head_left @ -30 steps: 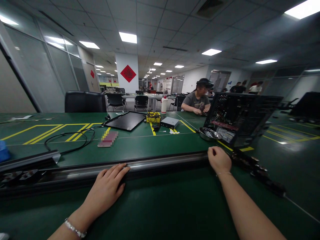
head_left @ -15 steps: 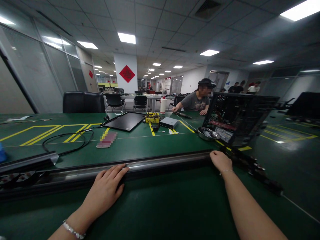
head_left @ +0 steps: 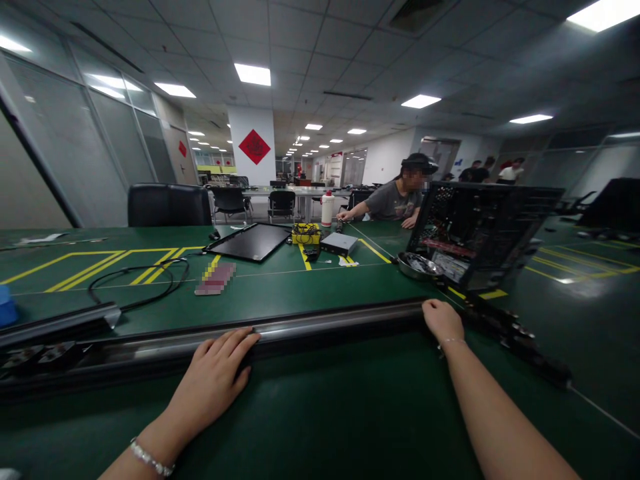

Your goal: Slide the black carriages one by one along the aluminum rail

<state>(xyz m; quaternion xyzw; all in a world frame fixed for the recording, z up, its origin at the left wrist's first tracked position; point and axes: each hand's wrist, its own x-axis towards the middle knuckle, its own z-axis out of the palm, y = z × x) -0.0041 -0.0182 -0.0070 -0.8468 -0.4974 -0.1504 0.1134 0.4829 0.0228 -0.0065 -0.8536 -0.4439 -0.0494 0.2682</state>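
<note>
**Both hands on a long rail across the green table**

The long dark rail [head_left: 330, 323] lies crosswise on the green table [head_left: 350, 413], close to the person. The left hand [head_left: 217, 373] lies flat and open on it, fingers spread. The right hand [head_left: 443, 320] cups its right end, fingers bent over the far edge; whether it clamps cannot be told. Beyond the rail lie a looped black cable [head_left: 145, 283], a black flat panel [head_left: 253, 241], a yellow box [head_left: 306, 234], a metal bowl [head_left: 419, 267] and an open computer case [head_left: 480, 230], which stands just behind the right hand. A co-worker [head_left: 400, 197] sits across the table. The red diamond sign [head_left: 255, 147] on the pillar bears a mark too small to read
</note>
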